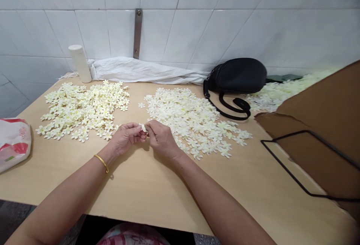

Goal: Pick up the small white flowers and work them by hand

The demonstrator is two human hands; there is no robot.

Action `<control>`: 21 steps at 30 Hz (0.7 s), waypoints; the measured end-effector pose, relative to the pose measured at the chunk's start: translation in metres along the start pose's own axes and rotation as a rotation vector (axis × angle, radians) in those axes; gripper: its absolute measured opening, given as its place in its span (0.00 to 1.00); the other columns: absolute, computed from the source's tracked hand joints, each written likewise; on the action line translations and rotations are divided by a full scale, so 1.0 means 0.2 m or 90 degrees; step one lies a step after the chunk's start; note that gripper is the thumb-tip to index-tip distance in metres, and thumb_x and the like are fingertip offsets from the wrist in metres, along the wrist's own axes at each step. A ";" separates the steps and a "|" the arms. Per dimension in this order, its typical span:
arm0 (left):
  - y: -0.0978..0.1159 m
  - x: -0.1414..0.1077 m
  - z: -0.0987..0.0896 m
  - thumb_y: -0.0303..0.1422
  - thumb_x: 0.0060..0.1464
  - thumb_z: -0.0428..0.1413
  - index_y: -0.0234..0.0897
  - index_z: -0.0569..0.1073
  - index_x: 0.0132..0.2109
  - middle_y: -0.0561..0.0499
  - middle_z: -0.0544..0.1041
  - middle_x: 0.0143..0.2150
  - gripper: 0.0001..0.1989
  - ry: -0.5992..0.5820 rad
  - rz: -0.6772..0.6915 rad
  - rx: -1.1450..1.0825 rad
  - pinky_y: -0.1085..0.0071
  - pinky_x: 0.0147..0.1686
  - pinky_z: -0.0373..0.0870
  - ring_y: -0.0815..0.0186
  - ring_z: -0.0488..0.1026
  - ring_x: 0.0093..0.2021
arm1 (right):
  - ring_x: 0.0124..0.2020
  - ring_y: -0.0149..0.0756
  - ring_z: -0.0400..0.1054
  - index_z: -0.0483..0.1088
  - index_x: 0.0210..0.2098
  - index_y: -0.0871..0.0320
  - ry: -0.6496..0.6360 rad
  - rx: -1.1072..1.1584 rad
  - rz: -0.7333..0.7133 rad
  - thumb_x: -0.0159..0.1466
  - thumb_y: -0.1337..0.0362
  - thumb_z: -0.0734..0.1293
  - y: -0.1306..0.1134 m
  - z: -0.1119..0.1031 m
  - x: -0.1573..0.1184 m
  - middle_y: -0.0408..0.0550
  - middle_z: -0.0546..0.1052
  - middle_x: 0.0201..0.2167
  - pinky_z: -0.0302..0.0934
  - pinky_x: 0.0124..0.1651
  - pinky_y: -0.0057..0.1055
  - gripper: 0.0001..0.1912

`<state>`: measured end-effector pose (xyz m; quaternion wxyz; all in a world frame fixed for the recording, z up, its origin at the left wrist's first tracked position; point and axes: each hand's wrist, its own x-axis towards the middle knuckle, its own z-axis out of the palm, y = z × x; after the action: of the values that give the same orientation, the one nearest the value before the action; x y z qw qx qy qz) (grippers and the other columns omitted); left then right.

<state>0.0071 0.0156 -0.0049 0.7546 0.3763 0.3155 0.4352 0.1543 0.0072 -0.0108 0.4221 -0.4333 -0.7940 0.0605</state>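
Note:
Between my two hands is a small white artificial flower point(143, 128), partly hidden by the fingers. My left hand point(128, 137) pinches it from the left, thumb against fingertips. From the right my right hand point(163, 138) is closed, with its thumb and forefinger pressed together at the flower; whether it also grips a tiny part I cannot make out. A loose pile of cream-white flowers with yellow centres point(84, 106) spreads to the left of my hands. Flatter white blossoms lie in another pile point(185, 113) behind and to the right.
A white bottle point(80, 64) stands at the back left beside a white cloth point(140, 71) along the tiled wall. A black bag point(239, 75) with its strap lies back right. A cardboard piece point(317, 125) and black wire frame point(292, 173) occupy the right; a red-white plastic bag point(14, 143), the left.

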 end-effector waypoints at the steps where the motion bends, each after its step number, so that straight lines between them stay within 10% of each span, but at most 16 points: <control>1: 0.00 0.00 0.00 0.30 0.42 0.60 0.29 0.71 0.27 0.48 0.73 0.23 0.08 0.003 0.000 -0.004 0.73 0.29 0.68 0.71 0.71 0.23 | 0.22 0.29 0.59 0.58 0.24 0.57 0.003 0.009 0.014 0.62 0.68 0.53 0.00 0.00 0.00 0.43 0.65 0.21 0.54 0.28 0.25 0.11; 21: 0.00 -0.01 0.05 0.25 0.36 0.59 0.31 0.67 0.22 0.51 0.70 0.19 0.07 0.132 0.033 0.058 0.74 0.23 0.64 0.72 0.67 0.19 | 0.22 0.29 0.65 0.62 0.24 0.57 -0.024 0.203 0.175 0.60 0.64 0.56 0.01 0.03 -0.01 0.41 0.69 0.19 0.58 0.28 0.26 0.10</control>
<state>0.0150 0.0111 0.0000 0.6888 0.3713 0.4013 0.4761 0.1512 0.0091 -0.0167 0.4586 -0.4638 -0.7154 0.2505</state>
